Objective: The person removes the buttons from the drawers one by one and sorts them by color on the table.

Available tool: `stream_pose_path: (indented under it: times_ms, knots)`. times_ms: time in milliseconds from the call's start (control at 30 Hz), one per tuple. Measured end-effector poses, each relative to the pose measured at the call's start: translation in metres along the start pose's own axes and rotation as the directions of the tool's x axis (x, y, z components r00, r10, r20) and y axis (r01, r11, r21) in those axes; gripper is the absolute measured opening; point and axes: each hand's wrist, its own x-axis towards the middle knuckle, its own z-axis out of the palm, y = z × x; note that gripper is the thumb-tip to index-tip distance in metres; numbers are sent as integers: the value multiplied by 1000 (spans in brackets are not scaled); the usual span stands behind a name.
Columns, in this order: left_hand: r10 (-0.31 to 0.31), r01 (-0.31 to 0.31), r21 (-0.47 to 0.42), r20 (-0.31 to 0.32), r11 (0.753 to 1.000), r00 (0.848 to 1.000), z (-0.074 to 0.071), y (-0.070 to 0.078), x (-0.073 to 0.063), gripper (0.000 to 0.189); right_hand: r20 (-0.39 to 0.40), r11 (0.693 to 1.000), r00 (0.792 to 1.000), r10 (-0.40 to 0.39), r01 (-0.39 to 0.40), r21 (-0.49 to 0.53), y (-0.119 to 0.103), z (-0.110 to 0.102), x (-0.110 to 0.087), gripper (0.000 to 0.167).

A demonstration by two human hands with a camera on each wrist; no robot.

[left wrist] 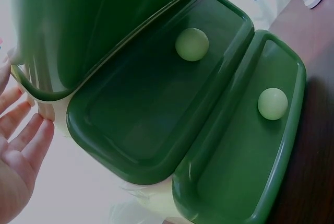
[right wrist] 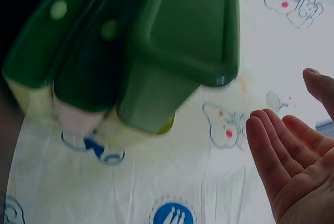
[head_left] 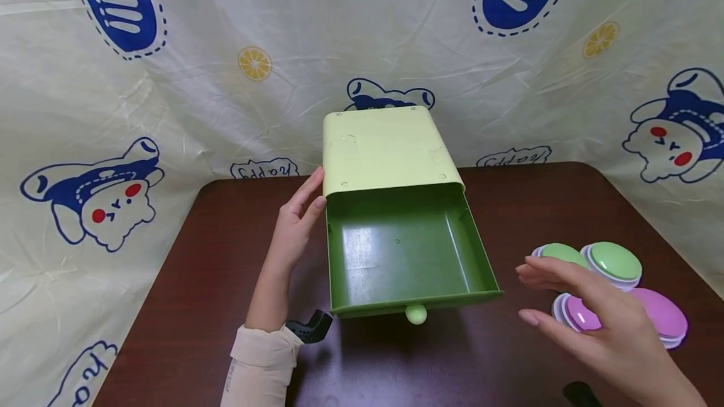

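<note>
A small drawer cabinet (head_left: 390, 149) with a pale yellow-green top stands on the table. Its top green drawer (head_left: 398, 250) is pulled out, its bare floor showing, with a round light-green knob (head_left: 416, 314) on the front. Two lower drawers (left wrist: 141, 104) are closed in the left wrist view. My left hand (head_left: 296, 222) rests with its fingertips against the cabinet's left side near the front edge. To the right of the drawer, my right hand (head_left: 605, 319) hovers with fingers extended and thumb apart, holding nothing. It partly covers round green containers (head_left: 616, 260) and pink containers (head_left: 664, 316).
The dark brown table (head_left: 220, 269) has rounded back corners. A pale printed cloth (head_left: 339, 17) hangs behind it and along both sides. A black wrist device (head_left: 310, 326) sits at my left cuff.
</note>
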Motion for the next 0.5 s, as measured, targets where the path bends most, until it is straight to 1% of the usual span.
stream_pose_path:
  times_ms: [33, 133, 200, 267, 333, 400, 500]
  knots:
    - [1, -1, 1, 0, 1000, 1000, 0, 0, 0, 44, 16, 1000, 1000, -9, 9, 6, -2, 2, 0, 75]
    - [-3, 3, 0, 3, 1000, 1000, 0, 0, 0, 44, 19, 995, 996, -86, 85, 49, -5, 11, -1, 61]
    - [-3, 3, 1, 3, 1000, 1000, 0, 0, 0, 44, 29, 989, 992, -126, 124, 79, -5, 17, -1, 56]
    - [-1, 1, -1, 2, 1000, 1000, 0, 0, 0, 44, 57, 988, 989, -137, 132, 85, -6, 22, -2, 54]
    - [1, -1, 0, 1, 1000, 1000, 0, 0, 0, 44, 111, 990, 987, -118, 108, 89, -7, 28, -4, 56]
    - [3, -3, 2, 0, 1000, 1000, 0, 0, 0, 44, 158, 988, 980, -119, 101, 115, -8, 33, -5, 56]
    - [6, -6, 8, 2, 1000, 1000, 0, 0, 1, 44, 164, 971, 970, -178, 146, 187, -6, 42, -6, 51]
